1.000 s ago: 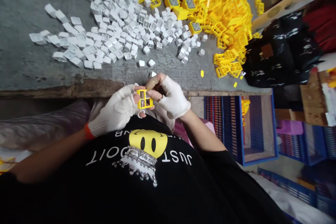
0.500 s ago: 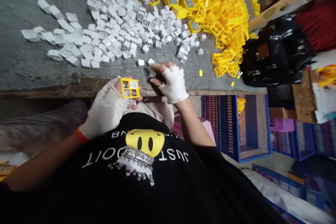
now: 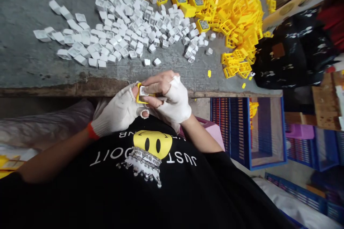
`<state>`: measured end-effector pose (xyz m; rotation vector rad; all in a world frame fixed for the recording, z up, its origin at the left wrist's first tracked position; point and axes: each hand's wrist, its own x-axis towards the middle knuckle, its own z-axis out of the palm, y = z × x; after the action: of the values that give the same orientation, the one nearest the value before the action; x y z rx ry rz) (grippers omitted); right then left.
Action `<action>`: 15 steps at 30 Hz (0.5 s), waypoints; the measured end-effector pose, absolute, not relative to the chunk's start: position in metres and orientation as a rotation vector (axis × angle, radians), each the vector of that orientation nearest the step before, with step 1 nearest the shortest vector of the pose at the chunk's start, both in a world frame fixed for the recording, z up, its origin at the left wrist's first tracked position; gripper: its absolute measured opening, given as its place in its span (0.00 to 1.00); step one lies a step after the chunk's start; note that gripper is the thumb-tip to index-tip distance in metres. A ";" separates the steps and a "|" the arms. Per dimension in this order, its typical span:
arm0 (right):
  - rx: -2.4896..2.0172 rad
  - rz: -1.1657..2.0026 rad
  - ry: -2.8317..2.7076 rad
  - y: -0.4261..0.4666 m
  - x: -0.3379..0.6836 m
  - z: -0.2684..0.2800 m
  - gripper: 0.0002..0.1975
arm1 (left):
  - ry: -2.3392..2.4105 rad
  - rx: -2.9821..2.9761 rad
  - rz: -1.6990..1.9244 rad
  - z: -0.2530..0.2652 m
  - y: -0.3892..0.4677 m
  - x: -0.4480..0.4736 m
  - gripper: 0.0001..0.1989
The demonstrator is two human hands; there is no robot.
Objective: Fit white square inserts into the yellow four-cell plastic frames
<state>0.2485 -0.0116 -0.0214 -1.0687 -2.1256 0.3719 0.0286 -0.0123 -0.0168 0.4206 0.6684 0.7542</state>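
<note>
Just off the table's front edge, my left hand (image 3: 122, 109), in a white fingerless glove with an orange cuff, grips a small yellow plastic frame (image 3: 138, 96). My right hand (image 3: 170, 96), gloved the same way, reaches across the frame from the right. Its thumb and forefinger are closed at a small white plastic cap (image 3: 142, 91) inside the frame. These fingers cover most of the frame, so the cap's exact seating is hidden. Two loose white caps (image 3: 147, 62) lie on the table just beyond my hands.
A wide heap of white caps (image 3: 120, 28) covers the grey table (image 3: 24, 64). Yellow frames (image 3: 233, 21) pile up at the back right, some filled with grey inserts (image 3: 199, 0). A black patterned bag (image 3: 292, 50) sits at the right, with blue crates (image 3: 248, 132) below.
My right hand has come from the table surface to the yellow frame, bringing a white cap. My left hand and the frame appear slightly further right, as the whole view has shifted.
</note>
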 end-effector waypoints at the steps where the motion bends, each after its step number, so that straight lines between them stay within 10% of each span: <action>1: -1.119 0.354 -2.167 -0.012 0.248 -0.021 0.19 | 0.659 0.427 0.749 -0.018 -0.013 0.028 0.18; 15: -1.403 0.334 -2.231 0.022 0.273 -0.014 0.18 | 0.761 0.385 0.856 -0.027 -0.012 0.021 0.20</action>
<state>0.2730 0.0220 -0.0140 -1.4026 -2.2312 0.3345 0.0206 -0.0117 -0.0271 0.3851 0.7610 0.8563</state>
